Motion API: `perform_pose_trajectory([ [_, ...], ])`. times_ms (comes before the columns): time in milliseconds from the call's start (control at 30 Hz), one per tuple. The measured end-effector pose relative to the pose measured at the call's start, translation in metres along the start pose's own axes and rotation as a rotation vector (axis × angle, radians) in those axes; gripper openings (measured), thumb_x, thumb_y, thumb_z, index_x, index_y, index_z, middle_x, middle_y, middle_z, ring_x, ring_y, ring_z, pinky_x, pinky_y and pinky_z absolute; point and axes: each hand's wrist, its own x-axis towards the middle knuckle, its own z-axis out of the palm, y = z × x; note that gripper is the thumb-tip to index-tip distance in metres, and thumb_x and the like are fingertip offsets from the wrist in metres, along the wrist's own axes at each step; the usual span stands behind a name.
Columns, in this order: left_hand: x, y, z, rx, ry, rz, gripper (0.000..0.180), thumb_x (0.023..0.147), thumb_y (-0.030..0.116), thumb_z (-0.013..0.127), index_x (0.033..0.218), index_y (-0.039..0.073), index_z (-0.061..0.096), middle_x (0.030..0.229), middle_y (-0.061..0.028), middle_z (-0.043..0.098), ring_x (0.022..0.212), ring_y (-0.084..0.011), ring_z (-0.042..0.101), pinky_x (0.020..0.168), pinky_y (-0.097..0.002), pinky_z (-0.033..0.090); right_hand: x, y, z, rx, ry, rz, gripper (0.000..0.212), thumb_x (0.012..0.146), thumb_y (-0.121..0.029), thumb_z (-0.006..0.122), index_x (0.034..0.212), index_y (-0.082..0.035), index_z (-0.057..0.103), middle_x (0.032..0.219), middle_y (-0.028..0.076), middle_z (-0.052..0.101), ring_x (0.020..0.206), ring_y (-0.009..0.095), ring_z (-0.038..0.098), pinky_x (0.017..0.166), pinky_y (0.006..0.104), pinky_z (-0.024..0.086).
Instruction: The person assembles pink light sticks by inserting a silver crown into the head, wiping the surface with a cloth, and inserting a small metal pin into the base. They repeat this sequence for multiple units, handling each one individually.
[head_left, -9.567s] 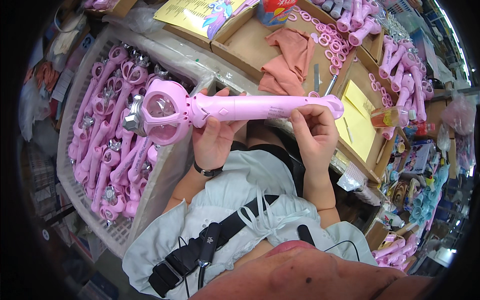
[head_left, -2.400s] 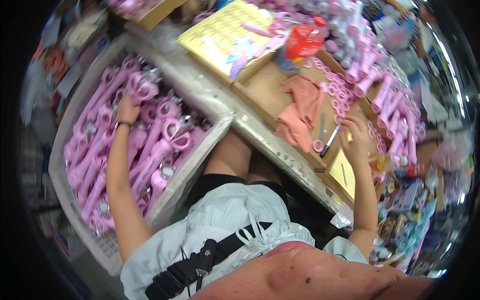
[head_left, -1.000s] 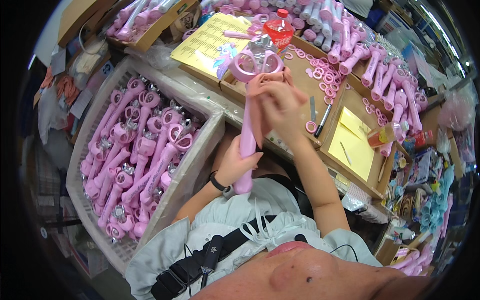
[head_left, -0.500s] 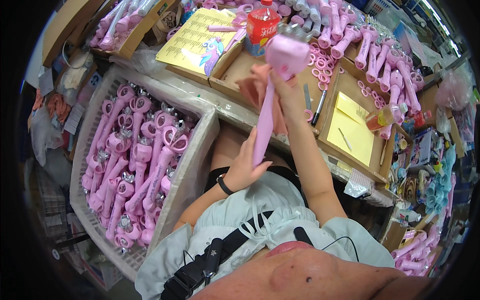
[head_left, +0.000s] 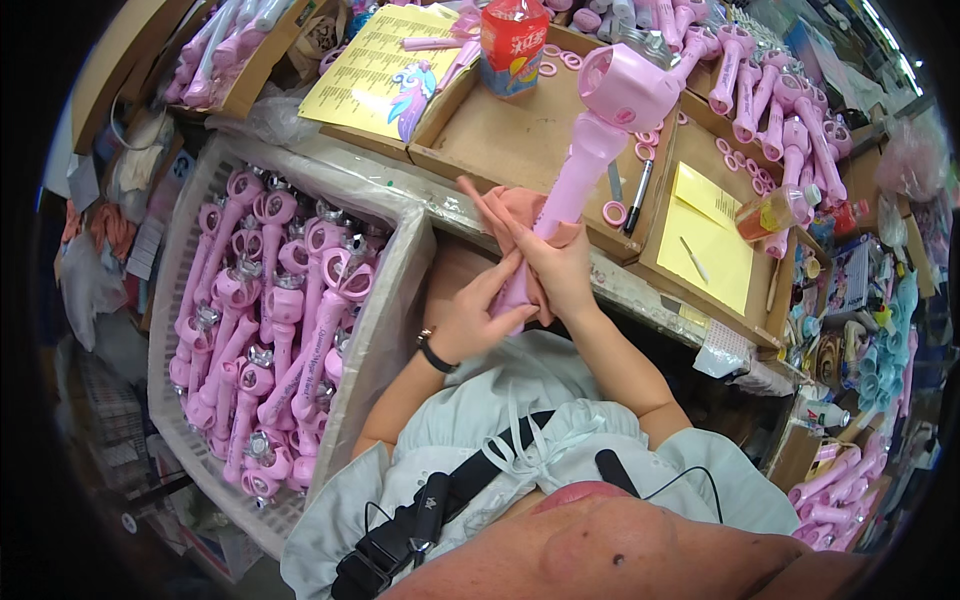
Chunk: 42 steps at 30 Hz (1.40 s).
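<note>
Left fingers (head_left: 490, 282) clasp the end of a pink wand (head_left: 575, 178). Right fingers (head_left: 540, 253) press an orange cloth (head_left: 505, 212) around it.

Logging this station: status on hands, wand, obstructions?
Left hand on pink wand, near end. Right hand holds salmon cloth against it. Cloth hides part of wand.

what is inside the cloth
The handle of a pink wand: its upper part shows above, its lower end by the left hand. The stretch behind the cloth and right hand is covered.

Left grip (head_left: 474, 318) on wand (head_left: 580, 165), right grip (head_left: 562, 268) on cloth (head_left: 508, 212).
</note>
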Motion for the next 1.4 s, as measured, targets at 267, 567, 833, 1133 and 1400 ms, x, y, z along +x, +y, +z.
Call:
perform_pose_trajectory([
  [267, 0.054, 0.015, -0.042, -0.872, 0.424, 0.062, 0.078, 0.074, 0.057, 0.066, 0.123, 0.001, 0.041, 0.104, -0.0128, 0.058, 0.085, -0.0195, 0.062, 0.076, -0.0306, 0.052, -0.027, -0.009, -0.003, -0.781, -0.485, 0.017, 0.047, 0.074, -0.027, 0.072, 0.109, -0.005, 0.050, 0.089, 0.013, 0.064, 0.083, 0.027, 0.064, 0.076, 0.0354, 0.048],
  [567, 0.054, 0.005, -0.079, -1.204, 0.540, 0.028, 0.081, 0.078, 0.056, 0.061, 0.124, -0.008, 0.040, 0.097, -0.0111, 0.056, 0.077, -0.0149, 0.056, 0.069, -0.0281, 0.049, -0.052, -0.003, -0.026, -0.327, -0.674, 0.551, 0.049, 0.069, -0.011, 0.069, 0.113, -0.002, 0.049, 0.099, 0.011, 0.062, 0.096, 0.020, 0.062, 0.086, 0.0328, 0.047],
  [833, 0.065, -0.009, -0.079, -1.661, 0.333, 0.202, 0.102, 0.069, 0.064, 0.063, 0.135, -0.005, 0.027, 0.107, -0.0079, 0.055, 0.080, -0.0136, 0.054, 0.072, -0.0259, 0.046, -0.062, 0.007, -0.039, 0.346, -0.537, 0.835, 0.061, 0.065, -0.012, 0.073, 0.118, 0.000, 0.046, 0.106, 0.009, 0.055, 0.085, 0.017, 0.060, 0.066, 0.0258, 0.050],
  [1133, 0.060, -0.015, -0.075, -1.335, 0.582, -0.039, 0.090, 0.069, 0.076, 0.048, 0.114, -0.002, 0.049, 0.087, -0.0066, 0.055, 0.066, -0.0131, 0.052, 0.059, -0.0253, 0.046, -0.060, 0.022, -0.047, -0.023, -0.494, 0.548, 0.065, 0.068, -0.017, 0.074, 0.122, -0.001, 0.044, 0.111, 0.015, 0.057, 0.095, 0.025, 0.060, 0.084, 0.0361, 0.048],
  [1400, 0.070, -0.007, -0.090, -0.965, 0.539, -0.197, 0.074, 0.077, 0.072, 0.045, 0.108, 0.006, 0.051, 0.083, -0.0094, 0.063, 0.060, -0.0148, 0.060, 0.054, -0.0265, 0.049, -0.064, 0.041, -0.049, -0.084, -0.123, 0.540, 0.018, 0.095, -0.018, 0.044, 0.100, -0.001, 0.051, 0.094, 0.011, 0.056, 0.080, 0.015, 0.057, 0.077, 0.0266, 0.046],
])
